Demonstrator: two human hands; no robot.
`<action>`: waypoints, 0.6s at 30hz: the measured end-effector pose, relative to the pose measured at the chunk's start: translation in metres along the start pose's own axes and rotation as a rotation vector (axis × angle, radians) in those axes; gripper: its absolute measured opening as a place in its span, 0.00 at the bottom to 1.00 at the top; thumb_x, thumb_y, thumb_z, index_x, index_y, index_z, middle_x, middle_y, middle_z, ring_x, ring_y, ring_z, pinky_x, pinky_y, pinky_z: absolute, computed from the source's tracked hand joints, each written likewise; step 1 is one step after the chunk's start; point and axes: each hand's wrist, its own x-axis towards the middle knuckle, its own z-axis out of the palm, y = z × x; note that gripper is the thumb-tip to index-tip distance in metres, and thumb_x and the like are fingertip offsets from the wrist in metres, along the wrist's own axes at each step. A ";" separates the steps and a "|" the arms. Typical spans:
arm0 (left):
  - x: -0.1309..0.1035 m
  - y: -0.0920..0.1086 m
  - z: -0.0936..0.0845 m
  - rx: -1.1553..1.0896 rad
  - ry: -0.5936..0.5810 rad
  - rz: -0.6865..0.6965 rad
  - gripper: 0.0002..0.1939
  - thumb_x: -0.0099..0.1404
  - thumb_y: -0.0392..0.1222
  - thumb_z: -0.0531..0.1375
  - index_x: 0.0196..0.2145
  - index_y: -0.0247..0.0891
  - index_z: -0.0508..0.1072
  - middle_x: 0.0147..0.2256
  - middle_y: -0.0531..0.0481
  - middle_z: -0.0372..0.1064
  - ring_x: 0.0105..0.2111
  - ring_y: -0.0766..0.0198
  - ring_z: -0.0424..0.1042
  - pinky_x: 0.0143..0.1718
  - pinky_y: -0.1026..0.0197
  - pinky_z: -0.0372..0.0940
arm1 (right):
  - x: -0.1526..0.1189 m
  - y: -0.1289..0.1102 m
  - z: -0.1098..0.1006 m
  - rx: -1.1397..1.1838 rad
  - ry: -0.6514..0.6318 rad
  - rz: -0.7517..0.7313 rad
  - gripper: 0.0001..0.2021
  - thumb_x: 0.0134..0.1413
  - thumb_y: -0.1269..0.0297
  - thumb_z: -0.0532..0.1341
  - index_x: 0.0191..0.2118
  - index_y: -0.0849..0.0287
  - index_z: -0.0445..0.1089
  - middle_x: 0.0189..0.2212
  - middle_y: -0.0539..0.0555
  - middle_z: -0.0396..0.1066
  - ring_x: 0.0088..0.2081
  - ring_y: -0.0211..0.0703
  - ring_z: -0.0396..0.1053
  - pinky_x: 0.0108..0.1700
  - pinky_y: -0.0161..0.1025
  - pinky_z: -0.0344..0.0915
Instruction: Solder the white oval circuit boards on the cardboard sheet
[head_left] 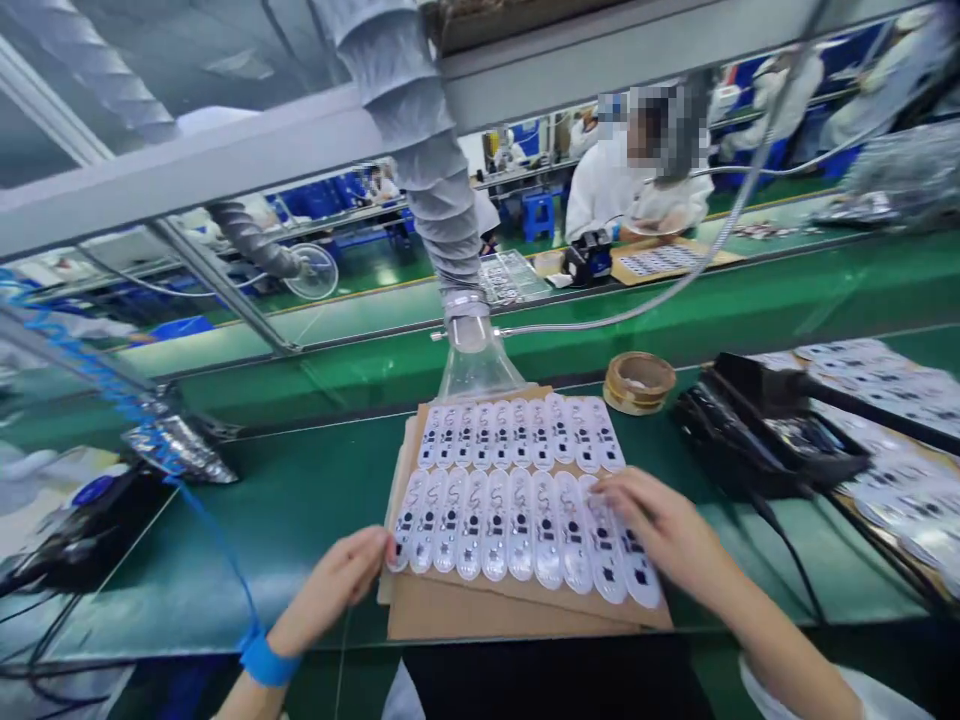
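Two rows of white, round-ended circuit boards [496, 520] lie side by side on a brown cardboard sheet [517, 608] in front of me. Dark components and a curved trace show on each. My left hand [352, 565] is at the left end of the near row, fingers curled together, fingertips against the leftmost board and the cardboard edge. Whatever it pinches is hidden. At the right end of the near row, my right hand [664, 525] reaches over the boards. Its fingers are extended and bent down onto their upper ends, partly covering them.
A clear fume hood [480, 365] on a grey duct hangs behind the boards. Tape rolls [639, 382] and a black box [772, 430] stand to the right, with more boards [900, 490] beyond. A blue cord runs from my left wristband [268, 660]. A co-worker [634, 190] sits opposite.
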 end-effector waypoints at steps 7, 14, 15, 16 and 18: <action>0.107 0.003 -0.048 -0.005 0.573 0.138 0.31 0.67 0.71 0.52 0.42 0.37 0.72 0.24 0.58 0.60 0.16 0.72 0.44 0.18 0.65 0.44 | 0.041 0.090 0.016 -0.158 0.332 0.354 0.30 0.68 0.42 0.51 0.61 0.59 0.71 0.55 0.65 0.74 0.50 0.58 0.78 0.43 0.47 0.77; 0.154 0.012 -0.040 0.207 0.645 0.206 0.24 0.73 0.59 0.52 0.39 0.36 0.77 0.33 0.47 0.78 0.39 0.56 0.73 0.47 0.57 0.65 | 0.052 0.071 0.019 -0.026 0.271 0.332 0.27 0.67 0.42 0.54 0.61 0.51 0.72 0.57 0.58 0.76 0.56 0.60 0.77 0.53 0.53 0.76; 0.153 0.011 -0.039 0.213 0.653 0.204 0.24 0.74 0.59 0.52 0.40 0.36 0.77 0.33 0.47 0.78 0.39 0.56 0.73 0.48 0.57 0.65 | 0.052 0.069 0.020 0.009 0.275 0.330 0.26 0.67 0.43 0.55 0.60 0.52 0.72 0.56 0.58 0.77 0.55 0.59 0.77 0.55 0.53 0.76; 0.151 0.009 -0.039 0.215 0.655 0.197 0.24 0.74 0.58 0.52 0.40 0.36 0.77 0.32 0.47 0.78 0.38 0.56 0.73 0.46 0.57 0.65 | 0.052 0.068 0.021 0.034 0.280 0.330 0.25 0.68 0.44 0.55 0.60 0.52 0.72 0.56 0.58 0.78 0.55 0.58 0.77 0.56 0.53 0.76; 0.148 0.007 -0.039 0.213 0.655 0.175 0.24 0.73 0.59 0.52 0.41 0.36 0.78 0.32 0.47 0.77 0.33 0.58 0.72 0.38 0.59 0.65 | 0.050 0.067 0.022 0.057 0.282 0.331 0.23 0.69 0.46 0.55 0.58 0.53 0.74 0.54 0.59 0.79 0.53 0.57 0.78 0.56 0.52 0.76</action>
